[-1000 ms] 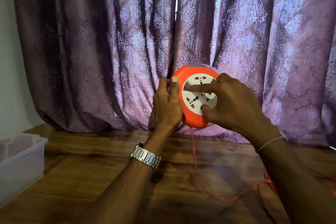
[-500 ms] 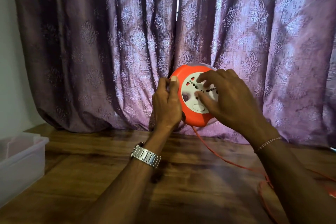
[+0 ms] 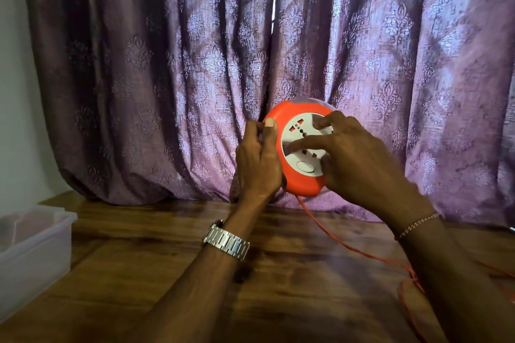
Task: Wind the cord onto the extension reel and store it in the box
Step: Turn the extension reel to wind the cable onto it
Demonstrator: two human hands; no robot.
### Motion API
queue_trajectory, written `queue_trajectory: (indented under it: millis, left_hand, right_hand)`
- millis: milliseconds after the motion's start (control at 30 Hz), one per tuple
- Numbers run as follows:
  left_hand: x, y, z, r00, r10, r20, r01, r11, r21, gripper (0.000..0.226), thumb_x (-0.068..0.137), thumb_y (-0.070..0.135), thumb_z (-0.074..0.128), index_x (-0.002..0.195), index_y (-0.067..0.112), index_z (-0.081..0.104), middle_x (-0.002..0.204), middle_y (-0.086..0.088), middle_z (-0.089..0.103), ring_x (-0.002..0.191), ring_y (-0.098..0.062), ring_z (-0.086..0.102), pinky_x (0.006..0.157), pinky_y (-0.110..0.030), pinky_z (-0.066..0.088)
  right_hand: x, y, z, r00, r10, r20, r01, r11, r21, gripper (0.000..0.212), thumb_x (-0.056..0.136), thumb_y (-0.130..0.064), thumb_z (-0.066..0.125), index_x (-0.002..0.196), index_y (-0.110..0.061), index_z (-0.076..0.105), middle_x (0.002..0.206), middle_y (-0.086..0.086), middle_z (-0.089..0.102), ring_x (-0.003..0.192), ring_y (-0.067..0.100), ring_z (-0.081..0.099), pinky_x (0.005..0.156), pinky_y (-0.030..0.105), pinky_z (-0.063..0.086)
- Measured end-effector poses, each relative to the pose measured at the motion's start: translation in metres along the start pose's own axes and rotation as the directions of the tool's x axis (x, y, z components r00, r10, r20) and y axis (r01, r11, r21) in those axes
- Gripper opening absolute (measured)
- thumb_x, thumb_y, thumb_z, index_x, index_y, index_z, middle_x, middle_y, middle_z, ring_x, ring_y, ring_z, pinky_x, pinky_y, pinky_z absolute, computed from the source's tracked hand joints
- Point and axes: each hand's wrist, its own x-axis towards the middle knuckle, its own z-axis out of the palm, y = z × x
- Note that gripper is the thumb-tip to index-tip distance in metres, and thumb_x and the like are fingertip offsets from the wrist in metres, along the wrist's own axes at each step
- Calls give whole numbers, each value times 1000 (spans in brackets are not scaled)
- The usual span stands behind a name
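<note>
- Change since the earlier frame: the white socket face of the extension reel has turned, its oval button now low on the disc; the right hand's fingers have shifted across it, and the cord now runs in a straighter line away from the reel.
- The extension reel, orange-bodied and round, is held upright in the air above the wooden table, in front of the purple patterned curtain. It touches nothing but the two hands.
- Left hand: grips the reel's left edge, thumb laid on the orange front rim, fingers curled around behind it. A metal watch sits on this wrist.
- Right hand: fingers are spread and bent, fingertips pressing on the white socket face; the index finger reaches across the middle of the disc. Whether any fingertip sits in a recess cannot be told. A thin bead bracelet circles this wrist.
- The cord, orange, leaves the reel at its lower edge and runs down to the right across the table, passing behind the right forearm, with a loose loop lying near the right edge of the view.
- The box, clear plastic and open-topped, stands at the left end of the table, well apart from the reel.
</note>
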Motion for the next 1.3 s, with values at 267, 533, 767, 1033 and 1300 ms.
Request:
queue_trajectory:
  millis: [267,533,767,1033,1300]
  left_hand:
    - [-1,-1,2,1000,2,0,-2,1000,29,33,97,46,44,83,18,54,68,2,60,68,-19,53,70,-48,48]
    - [0,-1,1,1000,5,-8,-4,1000,26,34,99,43,43,81,15,50,66,-2,57,65,-23,50,68,-50,47]
    - [3,-5,-1,1000,-17,-10,17,1000,17,34,99,44,42,77,18,46,64,-4,55,63,-26,50,68,-56,48]
    - [0,-3,2,1000,-2,14,2,1000,31,34,98,47,43,79,20,49,70,-5,62,71,-30,58,68,-52,50]
    - [-1,-2,3,1000,21,14,-21,999,47,37,98,49,41,83,17,52,68,-5,62,69,-30,59,66,-50,49]
  right_hand:
    - [3,7,15,953,231,-196,-232,973,16,67,61,-80,53,121,-52,57,85,-2,74,85,30,67,70,38,55]
    - [3,5,9,963,166,-213,-182,982,-57,51,79,-66,59,120,-36,63,90,-3,70,93,26,56,64,36,50]
    - [2,10,-5,997,-39,68,37,999,22,58,76,2,62,115,-41,65,139,-3,47,116,23,37,76,44,51]
    - [2,5,-3,996,-46,80,53,995,-90,60,77,-10,62,117,-54,60,143,-1,44,122,26,41,79,35,41]
    - [-4,-1,-2,995,83,-55,-86,994,-62,57,73,-37,66,123,-59,53,111,4,61,98,31,60,73,38,48]
